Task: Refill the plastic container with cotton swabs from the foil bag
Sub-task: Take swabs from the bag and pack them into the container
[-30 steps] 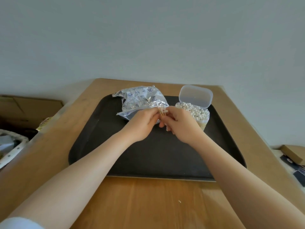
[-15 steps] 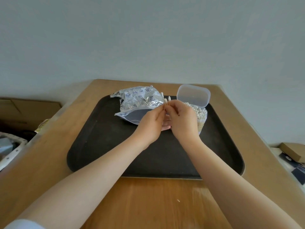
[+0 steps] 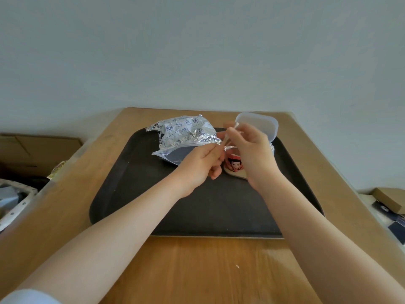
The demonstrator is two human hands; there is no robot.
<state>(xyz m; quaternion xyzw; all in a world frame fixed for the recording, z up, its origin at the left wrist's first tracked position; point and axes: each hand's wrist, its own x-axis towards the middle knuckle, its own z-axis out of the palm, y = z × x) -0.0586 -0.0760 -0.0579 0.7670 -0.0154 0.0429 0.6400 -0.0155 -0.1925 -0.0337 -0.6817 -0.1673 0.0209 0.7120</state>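
A crumpled foil bag lies at the back of the black tray, its open mouth towards me. To its right stands the plastic container with a cartoon label, its clear lid tipped up behind. My right hand is over the container and hides its opening. It pinches a small bunch of cotton swabs near their tops. My left hand sits just left of the container, its fingers curled and pinching the lower ends of the same swabs.
The tray rests on a wooden table against a pale wall. A cardboard box and a white basket are off the table's left side. A small brown box and dark items lie to the right.
Both hands have moved right from the bag's mouth to the container with the swabs. My right hand now covers the container's opening.
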